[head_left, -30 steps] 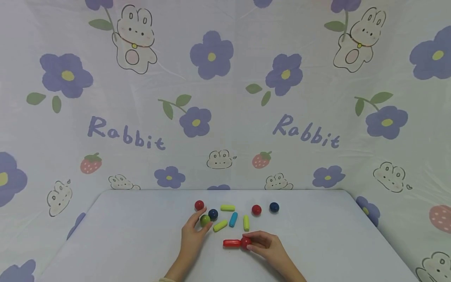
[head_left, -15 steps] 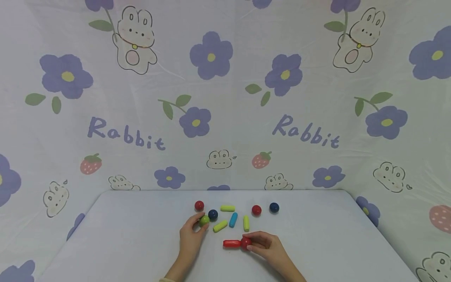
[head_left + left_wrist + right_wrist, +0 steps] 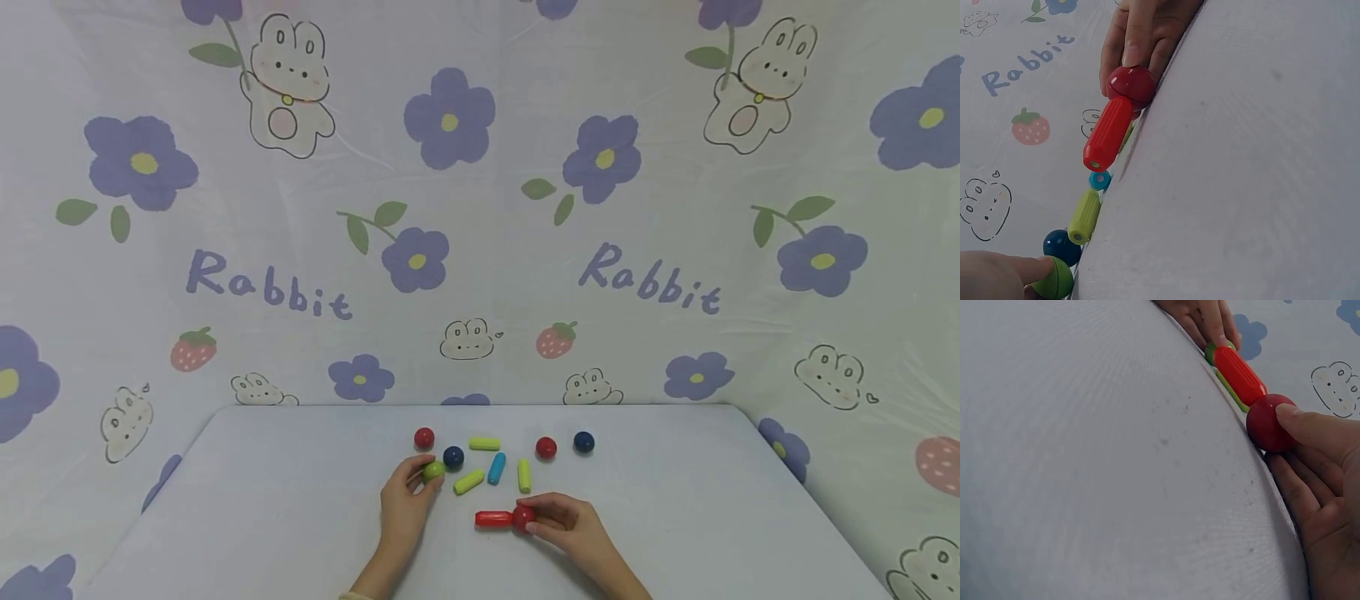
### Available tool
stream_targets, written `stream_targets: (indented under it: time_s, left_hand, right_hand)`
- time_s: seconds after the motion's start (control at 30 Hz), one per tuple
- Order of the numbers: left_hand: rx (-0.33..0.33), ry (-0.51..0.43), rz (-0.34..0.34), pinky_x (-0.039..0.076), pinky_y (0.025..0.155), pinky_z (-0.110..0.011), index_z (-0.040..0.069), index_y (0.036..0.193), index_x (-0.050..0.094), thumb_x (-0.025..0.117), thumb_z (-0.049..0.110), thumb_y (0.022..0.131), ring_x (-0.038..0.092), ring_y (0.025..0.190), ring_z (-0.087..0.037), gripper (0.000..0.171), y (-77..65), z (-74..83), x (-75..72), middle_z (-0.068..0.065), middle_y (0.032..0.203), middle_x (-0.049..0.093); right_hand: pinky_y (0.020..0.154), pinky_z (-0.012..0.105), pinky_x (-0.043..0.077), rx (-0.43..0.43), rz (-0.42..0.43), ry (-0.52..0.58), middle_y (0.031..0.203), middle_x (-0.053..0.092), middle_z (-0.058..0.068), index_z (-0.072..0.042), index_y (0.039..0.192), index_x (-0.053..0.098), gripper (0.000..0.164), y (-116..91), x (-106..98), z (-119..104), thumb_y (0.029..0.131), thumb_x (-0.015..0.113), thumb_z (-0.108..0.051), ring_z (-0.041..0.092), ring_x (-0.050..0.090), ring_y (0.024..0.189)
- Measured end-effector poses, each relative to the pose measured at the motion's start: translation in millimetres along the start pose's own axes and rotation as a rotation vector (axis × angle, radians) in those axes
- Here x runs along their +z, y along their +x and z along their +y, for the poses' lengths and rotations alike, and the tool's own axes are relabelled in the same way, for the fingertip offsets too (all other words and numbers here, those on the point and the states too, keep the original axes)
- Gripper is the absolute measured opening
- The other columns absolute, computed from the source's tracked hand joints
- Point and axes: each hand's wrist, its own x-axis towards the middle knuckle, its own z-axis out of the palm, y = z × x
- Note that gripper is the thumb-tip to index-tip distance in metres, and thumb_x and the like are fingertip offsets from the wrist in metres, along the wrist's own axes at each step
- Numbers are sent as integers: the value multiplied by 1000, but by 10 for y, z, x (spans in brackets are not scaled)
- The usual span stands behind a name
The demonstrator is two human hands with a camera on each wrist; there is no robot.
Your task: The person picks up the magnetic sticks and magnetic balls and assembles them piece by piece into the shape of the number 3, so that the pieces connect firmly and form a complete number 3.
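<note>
My left hand (image 3: 405, 500) pinches a green ball (image 3: 433, 472) between thumb and fingers at the left of the group of pieces. Just right of it lies a dark blue ball (image 3: 453, 457). With thumb and fingers, my right hand (image 3: 572, 527) grips a red ball (image 3: 523, 518). A red ribbed rod (image 3: 492, 519) is joined to that ball and points left toward my other hand. In the left wrist view, a small hole shows in the free end of the red rod (image 3: 1105, 139). The right wrist view has my thumb (image 3: 1310, 428) pressed on the ball.
Several rods lie between and beyond the hands: yellow-green rods (image 3: 469, 481) and a blue rod (image 3: 497, 467). Farther back are a red ball (image 3: 424, 437), another red ball (image 3: 546, 447) and a dark blue ball (image 3: 584, 442). A printed cloth (image 3: 495, 208) stands behind the white table (image 3: 285, 500).
My left hand has closed in on the green ball and shifted it slightly left and nearer, away from the dark blue ball. My right hand has stayed still with the red ball and rod.
</note>
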Motion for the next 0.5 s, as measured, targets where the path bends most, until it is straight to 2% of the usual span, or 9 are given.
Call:
stream_targets:
  time_s: [0.17, 0.33, 0.5]
  left_hand:
    - [3, 12, 8, 54, 97, -33, 3, 110, 66, 74, -4, 80, 65, 115, -30, 31, -6, 24, -6, -15, 116, 68]
    - [15, -16, 11, 55, 95, -34, 0, 109, 66, 73, -5, 80, 66, 112, -33, 30, -10, 13, -9, -19, 114, 69]
    - [-22, -19, 3, 55, 95, -32, 2, 110, 66, 73, -4, 80, 65, 113, -33, 31, -8, 15, -21, -19, 116, 68]
  right_hand:
    - [93, 22, 55, -9, -5, 5, 126, 65, 18, -4, 123, 64, 39, -4, -1, -3, 86, 73, -13, 12, 66, 112]
    - [93, 22, 55, -10, -6, 18, 126, 65, 19, -3, 123, 64, 39, -19, 1, -27, 86, 74, -13, 17, 65, 114]
    - [93, 22, 55, 6, -7, 16, 127, 65, 18, -4, 123, 64, 39, -10, -1, -21, 86, 73, -13, 20, 65, 115]
